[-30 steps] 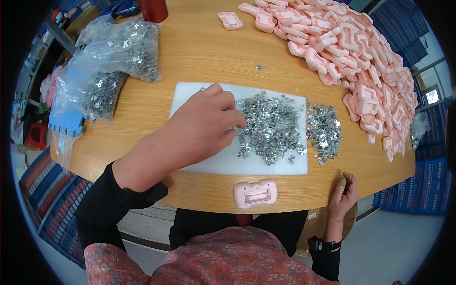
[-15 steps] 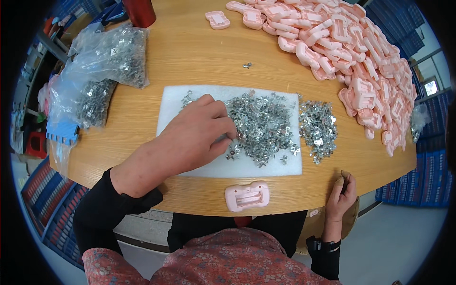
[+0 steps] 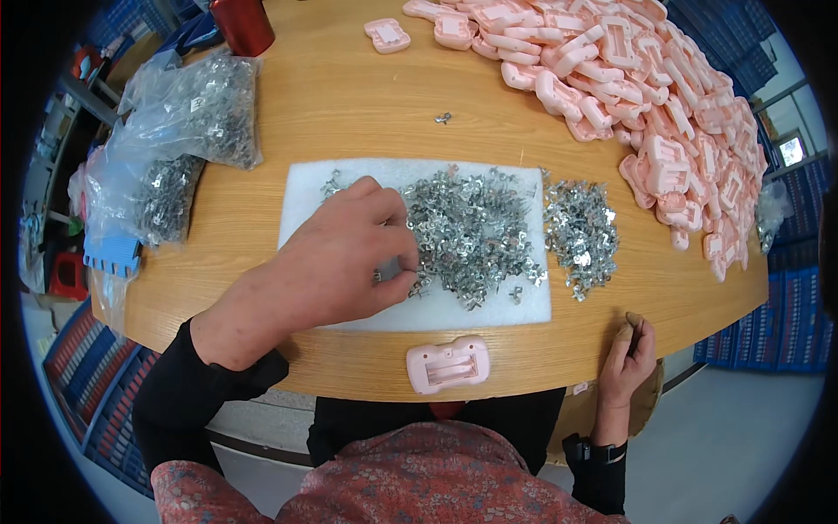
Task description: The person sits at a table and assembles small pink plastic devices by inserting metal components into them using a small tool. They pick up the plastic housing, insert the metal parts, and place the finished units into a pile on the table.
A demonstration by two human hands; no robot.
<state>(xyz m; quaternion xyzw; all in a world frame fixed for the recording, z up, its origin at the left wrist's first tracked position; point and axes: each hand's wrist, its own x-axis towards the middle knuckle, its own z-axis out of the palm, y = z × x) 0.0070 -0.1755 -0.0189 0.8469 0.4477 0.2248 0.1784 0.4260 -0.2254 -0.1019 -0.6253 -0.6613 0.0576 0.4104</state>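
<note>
My left hand (image 3: 346, 251) reaches over the left part of a heap of small silvery metal clips (image 3: 471, 231), its fingers curled in toward the thumb. Whatever it grips is hidden behind the fingers. The heap lies on a white foam sheet (image 3: 349, 319). At the table's right front edge rests my right hand (image 3: 629, 356), closed, with thumb and forefinger together. A small dark spot shows at those fingertips, too small to name. Nearest me on the table lies one pink plastic housing (image 3: 449, 365) with a rectangular recess facing up.
A second pile of metal clips (image 3: 580, 236) sits just right of the foam. Many pink housings (image 3: 672, 166) are heaped at the far right. Clear bags of metal parts (image 3: 218, 109) lie at the left, near a red cylinder (image 3: 242, 26). One loose clip (image 3: 443, 118) lies beyond the foam.
The whole view has shifted slightly, moving the table's things a little left. My left hand's thumb and fingers have shifted slightly at the clips' edge. My right hand stays where it was.
</note>
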